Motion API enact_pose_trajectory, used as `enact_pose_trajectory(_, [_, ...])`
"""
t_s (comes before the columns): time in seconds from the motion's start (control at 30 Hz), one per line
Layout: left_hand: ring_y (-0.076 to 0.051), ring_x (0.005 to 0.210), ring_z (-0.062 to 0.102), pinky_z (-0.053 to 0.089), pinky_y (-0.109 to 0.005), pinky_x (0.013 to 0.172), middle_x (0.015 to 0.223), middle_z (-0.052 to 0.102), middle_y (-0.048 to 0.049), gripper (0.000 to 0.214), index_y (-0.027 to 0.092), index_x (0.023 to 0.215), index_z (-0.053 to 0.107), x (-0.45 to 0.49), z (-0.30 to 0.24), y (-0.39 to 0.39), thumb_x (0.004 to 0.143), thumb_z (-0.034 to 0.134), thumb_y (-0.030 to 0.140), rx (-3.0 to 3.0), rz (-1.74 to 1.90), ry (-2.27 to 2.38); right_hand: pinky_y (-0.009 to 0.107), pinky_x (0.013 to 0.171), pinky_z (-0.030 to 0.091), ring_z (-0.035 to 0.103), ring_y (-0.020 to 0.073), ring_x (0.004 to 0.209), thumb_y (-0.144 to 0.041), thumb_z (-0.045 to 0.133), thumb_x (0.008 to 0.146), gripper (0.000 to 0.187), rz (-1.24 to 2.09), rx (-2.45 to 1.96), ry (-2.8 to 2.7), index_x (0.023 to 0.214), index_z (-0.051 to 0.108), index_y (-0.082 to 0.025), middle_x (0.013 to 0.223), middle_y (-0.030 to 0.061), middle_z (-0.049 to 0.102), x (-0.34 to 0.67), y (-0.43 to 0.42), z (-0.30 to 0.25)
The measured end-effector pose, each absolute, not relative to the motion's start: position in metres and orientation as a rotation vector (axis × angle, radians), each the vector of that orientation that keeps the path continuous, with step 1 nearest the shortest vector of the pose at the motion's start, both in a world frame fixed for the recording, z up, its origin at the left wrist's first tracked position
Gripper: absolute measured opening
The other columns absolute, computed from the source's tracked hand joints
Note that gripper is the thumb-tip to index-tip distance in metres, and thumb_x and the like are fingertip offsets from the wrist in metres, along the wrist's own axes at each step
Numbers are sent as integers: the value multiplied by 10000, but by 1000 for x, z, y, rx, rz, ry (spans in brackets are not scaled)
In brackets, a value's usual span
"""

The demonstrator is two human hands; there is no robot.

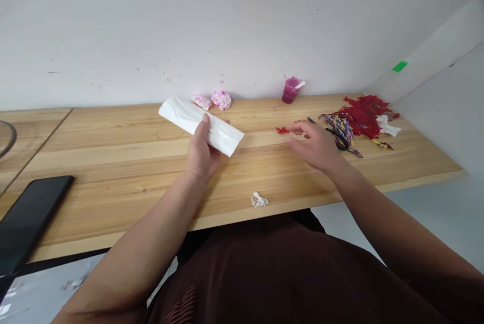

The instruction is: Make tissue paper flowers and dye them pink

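Note:
My left hand (204, 150) grips a long strip of folded white tissue paper (181, 114), thumb on top and fingers underneath, holding it tilted above the table. My right hand (315, 145) is over the table with its fingers stretched out and apart, slightly blurred. Its fingertips are close to a small piece of red yarn (282, 130); I cannot tell whether they touch it. Just beyond that hand lie dark-handled scissors (340, 140), partly covered by the hand, and a bundle of multicoloured yarn (342, 125).
A pile of red yarn (365, 115) and a crumpled white tissue (387, 126) lie at the right. By the wall stand a cup of purple liquid (291, 90) and two pink-stained paper wads (221, 100). White scraps (259, 200) lie near the front edge, a black phone (34, 218) at left.

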State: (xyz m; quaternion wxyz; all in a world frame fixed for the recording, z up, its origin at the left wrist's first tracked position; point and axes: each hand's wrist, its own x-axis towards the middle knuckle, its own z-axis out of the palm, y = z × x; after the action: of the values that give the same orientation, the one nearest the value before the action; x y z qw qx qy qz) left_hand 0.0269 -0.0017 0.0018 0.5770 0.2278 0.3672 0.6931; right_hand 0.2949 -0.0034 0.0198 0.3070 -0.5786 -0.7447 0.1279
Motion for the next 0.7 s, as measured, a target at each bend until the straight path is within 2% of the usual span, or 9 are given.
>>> enact_pose_trajectory(0.07, [-318,1148,713,562,-456,1029,979,734,-80,395,191,1111,603,27,2,-2,876,700,493,534,1632,872,414,919,478,695,251,931,-445,741,871,225,570,-1296,-2225,994,753,-258,939,38,775,278,-33,24])
enact_pose_trajectory(0.1, [-310,1114,723,569,-450,1016,967,734,-76,391,189,1105,607,26,2,-2,875,703,490,529,1635,874,406,900,459,684,237,880,-509,792,831,309,702,-1189,-2370,1007,752,-258,888,23,768,269,-49,24])
enact_pose_trajectory(0.17, [-279,1029,741,584,-439,991,941,733,-66,370,185,1085,619,26,3,-2,871,712,472,500,1634,875,415,915,407,654,237,902,-544,839,790,389,760,-1131,-2510,1029,741,-253,862,13,758,250,-76,18])
enact_pose_trajectory(0.23, [-247,960,746,593,-427,983,920,730,-62,343,171,1070,639,27,4,-2,879,711,446,469,1616,868,373,887,396,635,186,848,-391,747,922,169,809,-1013,-2544,881,716,-229,817,-4,750,239,-90,5])
enact_pose_trajectory(0.33, [-217,911,747,601,-411,980,912,731,-49,266,167,1052,661,29,8,-4,905,698,386,430,1630,858,342,870,425,627,169,813,-258,639,984,170,758,-938,-2486,829,687,-207,805,9,747,251,-81,-11])
enact_pose_trajectory(0.4, [-203,881,746,611,-401,965,912,741,-40,205,173,1029,672,30,10,-6,931,669,353,398,1628,878,340,843,455,642,199,852,-275,666,948,125,608,-1112,-2362,849,707,-211,838,38,755,281,-61,-12])
enact_pose_trajectory(0.47, [-212,875,749,622,-408,943,906,754,-46,198,176,1041,681,31,13,-8,953,635,347,394,1588,912,325,789,477,663,202,821,-314,701,899,107,417,-1526,-2074,844,733,-228,849,37,760,329,-37,-3])
enact_pose_trajectory(0.53, [-238,857,753,628,-436,922,857,761,-74,262,171,1069,677,32,15,-10,969,605,402,405,1521,949,326,762,487,674,207,781,-389,689,884,167,206,-1877,-1731,874,748,-232,843,31,765,385,-16,11])
enact_pose_trajectory(0.7, [-289,878,753,635,-502,895,883,767,-121,494,160,1119,682,36,16,-15,978,501,598,444,1460,940,373,755,475,669,261,775,-296,648,831,168,-41,-2203,-1317,863,758,-174,814,92,756,502,18,42])
